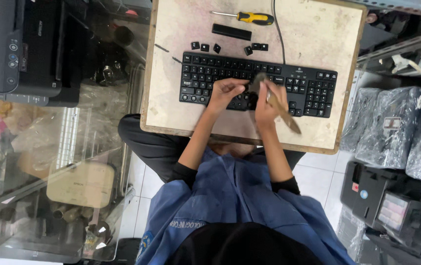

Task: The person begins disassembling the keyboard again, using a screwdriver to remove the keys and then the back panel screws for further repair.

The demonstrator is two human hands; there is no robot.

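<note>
A worn pale board (pixel 171 98) rests across the person's lap. The right hand (pixel 265 103) grips a brush (pixel 280 109), bristles at twelve o'clock; the left hand (pixel 225 91) pinches down on the black keyboard (pixel 298 83) mid-board. Short, light strokes seem best. Loose keycaps (pixel 205 47) and a yellow-handled screwdriver (pixel 249 17) lie toward twelve o'clock.

blue short-sleeved overshirt, pale lettering low on left side | black sleeves beneath, ending above elbows | black trousers | forearms and both hands bare
</note>
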